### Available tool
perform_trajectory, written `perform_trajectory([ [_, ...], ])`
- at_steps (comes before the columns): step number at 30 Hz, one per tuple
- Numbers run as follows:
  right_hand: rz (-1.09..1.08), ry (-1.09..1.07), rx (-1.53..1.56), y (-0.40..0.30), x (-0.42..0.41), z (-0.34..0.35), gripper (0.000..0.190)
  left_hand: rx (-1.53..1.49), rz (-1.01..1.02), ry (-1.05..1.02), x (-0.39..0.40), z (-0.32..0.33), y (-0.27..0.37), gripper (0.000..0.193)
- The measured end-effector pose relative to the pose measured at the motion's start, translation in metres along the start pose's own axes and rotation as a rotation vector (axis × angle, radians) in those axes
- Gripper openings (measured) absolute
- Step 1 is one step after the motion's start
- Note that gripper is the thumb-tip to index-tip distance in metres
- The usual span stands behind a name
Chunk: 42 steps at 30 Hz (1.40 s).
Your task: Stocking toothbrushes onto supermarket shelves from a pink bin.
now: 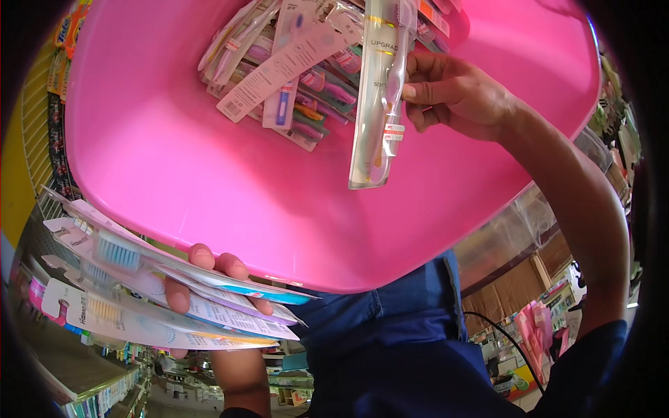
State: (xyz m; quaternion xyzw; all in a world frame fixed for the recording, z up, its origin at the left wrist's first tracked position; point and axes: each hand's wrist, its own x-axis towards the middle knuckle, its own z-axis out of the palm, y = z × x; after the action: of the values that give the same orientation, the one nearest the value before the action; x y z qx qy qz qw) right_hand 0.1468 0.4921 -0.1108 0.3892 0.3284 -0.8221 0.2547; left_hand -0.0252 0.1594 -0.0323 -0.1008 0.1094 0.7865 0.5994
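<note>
A large pink plastic basin [172, 172] fills the upper part of the view. My right hand [444, 94] grips the edge of a packaged toothbrush [373, 104] with a pale purple handle, held upright over the basin. Beneath and left of it, a heap of packaged toothbrushes [285, 78] lies inside. At the lower left, my left hand [209, 277] holds several carded toothbrushes [120, 308] in a loose stack just outside the basin's near rim, its fingers wrapped between and around the packs. Blue and yellow bristles show through their clear plastic.
Shelves [99, 371] with packaged goods stand at the lower left. A wire rack [39, 130] and orange packages [65, 47] are beside the basin's left edge. Pink items [538, 329] hang at the lower right, near a thin black cable [504, 334].
</note>
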Motion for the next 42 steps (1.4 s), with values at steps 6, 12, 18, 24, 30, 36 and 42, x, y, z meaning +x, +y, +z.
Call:
perform_trajectory([
  [6, -0.045, -0.003, -0.015, -0.004, -0.003, 0.007, 0.013, 0.043, -0.12, -0.021, -0.002, -0.003, 0.012, 0.044],
  [12, -0.032, 0.101, -0.047, 0.01, 0.016, -0.001, 0.01, 0.042, -0.114, -0.014, -0.001, -0.001, 0.01, 0.044],
  [18, 0.175, 0.464, -0.247, 0.035, 0.047, -0.007, 0.01, 0.031, -0.044, -0.039, 0.006, -0.002, 0.001, 0.041],
  [24, 0.053, 0.662, -0.224, 0.029, 0.058, 0.011, 0.014, 0.039, 0.004, -0.06, 0.006, -0.005, 0.002, 0.04],
  [30, 0.005, 0.635, -0.143, 0.034, 0.062, 0.008, 0.019, 0.03, 0.005, -0.063, 0.006, -0.004, 0.0, 0.041],
  [36, -0.003, 0.944, -0.733, 0.043, 0.081, 0.016, 0.028, 0.068, -0.11, -0.088, 0.005, -0.008, 0.009, 0.042],
  [42, -0.445, 0.568, -1.316, -0.018, 0.104, 0.054, 0.029, 0.05, 0.035, -0.001, 0.001, 0.0, -0.001, 0.037],
])
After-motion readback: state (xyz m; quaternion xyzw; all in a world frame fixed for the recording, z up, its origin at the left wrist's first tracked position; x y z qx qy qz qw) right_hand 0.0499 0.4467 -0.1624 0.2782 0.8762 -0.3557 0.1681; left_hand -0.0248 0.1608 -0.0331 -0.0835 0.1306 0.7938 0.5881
